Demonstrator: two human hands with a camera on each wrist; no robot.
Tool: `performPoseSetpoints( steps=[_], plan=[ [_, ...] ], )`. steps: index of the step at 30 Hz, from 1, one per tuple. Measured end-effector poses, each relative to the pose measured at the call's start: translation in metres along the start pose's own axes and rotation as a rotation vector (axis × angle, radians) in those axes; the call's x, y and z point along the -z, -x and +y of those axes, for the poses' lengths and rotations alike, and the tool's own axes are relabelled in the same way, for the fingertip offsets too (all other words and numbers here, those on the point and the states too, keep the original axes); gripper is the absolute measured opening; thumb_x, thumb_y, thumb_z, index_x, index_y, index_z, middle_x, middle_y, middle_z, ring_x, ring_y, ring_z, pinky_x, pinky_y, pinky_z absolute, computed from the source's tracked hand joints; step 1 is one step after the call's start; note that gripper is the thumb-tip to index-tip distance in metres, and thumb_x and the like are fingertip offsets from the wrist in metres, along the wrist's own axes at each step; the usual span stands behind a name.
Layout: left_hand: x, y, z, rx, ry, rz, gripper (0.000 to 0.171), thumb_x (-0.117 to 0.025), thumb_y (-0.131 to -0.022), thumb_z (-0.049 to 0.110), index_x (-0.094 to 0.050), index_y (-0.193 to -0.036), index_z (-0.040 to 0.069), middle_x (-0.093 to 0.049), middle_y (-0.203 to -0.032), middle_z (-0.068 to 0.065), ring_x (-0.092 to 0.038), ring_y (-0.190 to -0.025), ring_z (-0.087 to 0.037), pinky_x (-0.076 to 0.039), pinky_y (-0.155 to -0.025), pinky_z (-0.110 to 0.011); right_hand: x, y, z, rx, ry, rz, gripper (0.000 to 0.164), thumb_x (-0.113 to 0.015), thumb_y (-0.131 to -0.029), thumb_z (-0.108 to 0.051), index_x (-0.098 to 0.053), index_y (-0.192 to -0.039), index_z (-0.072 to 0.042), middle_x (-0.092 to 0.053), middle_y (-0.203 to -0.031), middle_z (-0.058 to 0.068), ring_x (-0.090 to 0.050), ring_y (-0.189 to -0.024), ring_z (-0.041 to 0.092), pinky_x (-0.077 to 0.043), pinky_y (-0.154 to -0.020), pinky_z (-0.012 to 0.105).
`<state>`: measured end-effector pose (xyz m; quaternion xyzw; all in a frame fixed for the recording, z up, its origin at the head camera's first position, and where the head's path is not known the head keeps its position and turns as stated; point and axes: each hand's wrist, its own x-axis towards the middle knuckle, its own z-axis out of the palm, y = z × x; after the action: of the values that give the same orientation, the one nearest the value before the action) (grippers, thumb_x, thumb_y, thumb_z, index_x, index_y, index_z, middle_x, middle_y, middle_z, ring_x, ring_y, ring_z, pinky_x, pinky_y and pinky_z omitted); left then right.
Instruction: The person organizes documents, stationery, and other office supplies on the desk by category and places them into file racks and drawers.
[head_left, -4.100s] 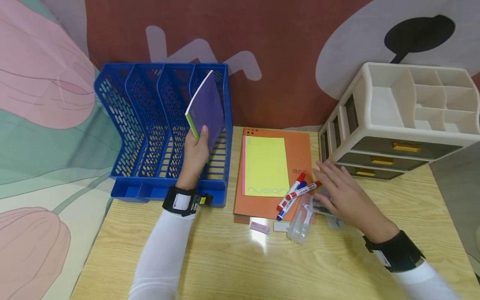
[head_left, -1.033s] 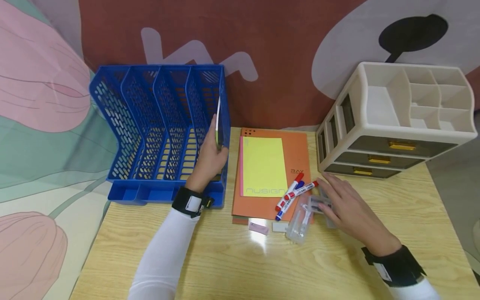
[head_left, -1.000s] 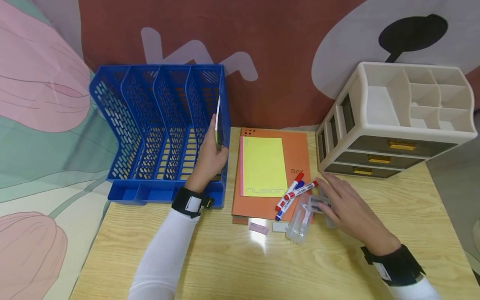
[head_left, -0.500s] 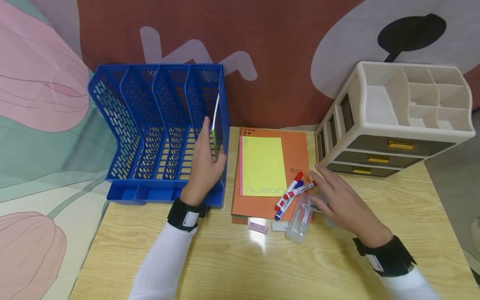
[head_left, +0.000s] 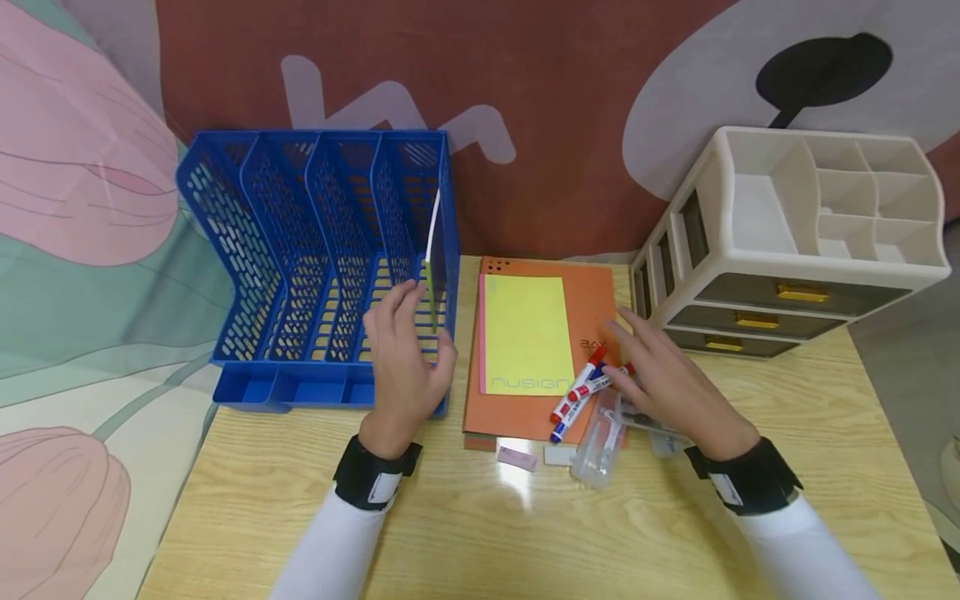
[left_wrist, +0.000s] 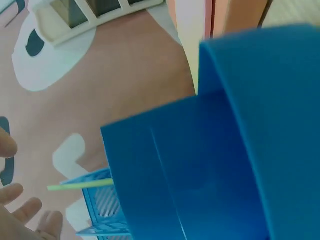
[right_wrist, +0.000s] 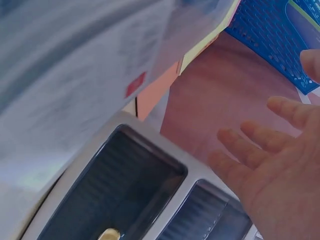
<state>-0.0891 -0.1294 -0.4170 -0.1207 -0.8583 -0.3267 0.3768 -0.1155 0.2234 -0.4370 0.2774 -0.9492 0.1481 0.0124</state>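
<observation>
A thin purple notebook with a white and green spine [head_left: 431, 250] stands in the rightmost slot of the blue file rack [head_left: 315, 250], close to its right wall. Just in front of that slot is my left hand [head_left: 405, 367], fingers loosely bent, holding nothing; the left wrist view shows its fingertips apart from the notebook's green edge [left_wrist: 82, 185]. My right hand [head_left: 671, 379] hovers with spread fingers over the right end of the red and blue markers [head_left: 588, 392] and a clear plastic case [head_left: 600, 442]. Its palm is bare in the right wrist view.
Between the hands lie a yellow notebook [head_left: 528, 333] and orange folders [head_left: 596, 300]. Nearer me are a pink eraser [head_left: 517, 457] and a small white block [head_left: 558, 455]. A white drawer organizer [head_left: 720, 208] with gold handles stands at the back right.
My left hand has lowered the purple notebook into the rack's rightmost slot, let go and drawn back toward me. My right hand has shifted a little to the left.
</observation>
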Motion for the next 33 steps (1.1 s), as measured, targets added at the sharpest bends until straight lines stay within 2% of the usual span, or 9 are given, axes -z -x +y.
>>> performPoseSetpoints(
  steps=[2,5,10,16,19,23,26,29,33],
  plan=[
    [0.000,0.002,0.004,-0.027,0.014,-0.003,0.051,-0.062,-0.087,0.010,-0.053,-0.134,-0.006,-0.052,-0.141,-0.025,-0.048,-0.119,-0.041,-0.040,-0.096,-0.053,0.000,-0.007,-0.002,-0.002,-0.002,-0.004,0.074,-0.075,-0.095,-0.033,-0.042,-0.157,-0.010,-0.029,-0.167,0.021,-0.038,-0.147,0.047,-0.043,-0.110,0.066],
    [0.001,0.005,0.011,-0.041,0.052,-0.043,0.049,-0.063,-0.088,0.008,-0.054,-0.134,-0.008,-0.054,-0.139,-0.026,-0.050,-0.125,-0.040,-0.044,-0.103,-0.052,-0.003,-0.016,-0.004,-0.018,0.014,0.003,0.073,-0.075,-0.094,-0.032,-0.043,-0.155,-0.006,-0.032,-0.164,0.024,-0.039,-0.145,0.049,-0.042,-0.110,0.068],
    [0.001,0.009,0.019,-0.021,0.098,-0.129,0.052,-0.066,-0.089,0.003,-0.052,-0.137,-0.010,-0.054,-0.145,-0.026,-0.050,-0.135,-0.039,-0.046,-0.113,-0.053,-0.005,-0.029,-0.009,-0.071,0.005,-0.013,0.076,-0.074,-0.095,-0.029,-0.037,-0.155,-0.001,-0.033,-0.161,0.030,-0.039,-0.144,0.052,-0.040,-0.111,0.069],
    [-0.004,0.009,0.024,0.017,0.124,-0.245,0.056,-0.063,-0.092,0.003,-0.048,-0.144,-0.009,-0.047,-0.153,-0.024,-0.045,-0.145,-0.037,-0.041,-0.119,-0.051,-0.007,-0.041,-0.012,-0.089,-0.049,-0.051,0.079,-0.073,-0.097,-0.030,-0.033,-0.157,0.001,-0.032,-0.162,0.029,-0.036,-0.146,0.051,-0.038,-0.113,0.067],
    [-0.011,0.009,0.027,0.092,0.172,-0.336,0.059,-0.061,-0.094,0.006,-0.043,-0.150,-0.005,-0.043,-0.158,-0.022,-0.041,-0.149,-0.035,-0.039,-0.121,-0.050,-0.009,-0.047,-0.015,-0.118,-0.092,-0.085,0.080,-0.070,-0.099,-0.029,-0.029,-0.159,0.003,-0.030,-0.164,0.029,-0.034,-0.148,0.050,-0.036,-0.116,0.065],
    [-0.025,0.013,0.027,0.279,0.325,-0.477,0.063,-0.060,-0.098,0.009,-0.036,-0.156,0.002,-0.037,-0.163,-0.016,-0.042,-0.148,-0.031,-0.041,-0.118,-0.048,-0.013,-0.054,-0.019,-0.186,-0.171,-0.159,0.081,-0.065,-0.102,-0.027,-0.020,-0.161,0.005,-0.026,-0.166,0.029,-0.031,-0.151,0.049,-0.033,-0.118,0.063],
    [-0.035,0.016,0.025,0.402,0.384,-0.535,0.065,-0.059,-0.099,0.012,-0.032,-0.159,0.006,-0.035,-0.165,-0.014,-0.042,-0.149,-0.031,-0.041,-0.117,-0.051,-0.015,-0.057,-0.022,-0.219,-0.220,-0.205,0.081,-0.061,-0.104,-0.028,-0.016,-0.162,0.005,-0.024,-0.167,0.029,-0.028,-0.152,0.049,-0.032,-0.119,0.063],
    [-0.045,0.018,0.020,0.465,0.369,-0.561,0.069,-0.058,-0.099,0.015,-0.028,-0.161,0.006,-0.031,-0.168,-0.014,-0.035,-0.153,-0.031,-0.036,-0.121,-0.054,-0.016,-0.061,-0.024,-0.216,-0.248,-0.229,0.080,-0.060,-0.104,-0.030,-0.017,-0.162,0.006,-0.023,-0.167,0.028,-0.027,-0.153,0.048,-0.031,-0.120,0.063],
    [-0.055,0.018,0.015,0.490,0.359,-0.576,0.072,-0.058,-0.098,0.012,-0.025,-0.162,0.004,-0.027,-0.169,-0.016,-0.028,-0.156,-0.031,-0.029,-0.125,-0.053,-0.015,-0.066,-0.025,-0.203,-0.291,-0.268,0.080,-0.060,-0.104,-0.031,-0.019,-0.160,0.008,-0.025,-0.166,0.029,-0.027,-0.154,0.046,-0.030,-0.121,0.062]
  ],
)
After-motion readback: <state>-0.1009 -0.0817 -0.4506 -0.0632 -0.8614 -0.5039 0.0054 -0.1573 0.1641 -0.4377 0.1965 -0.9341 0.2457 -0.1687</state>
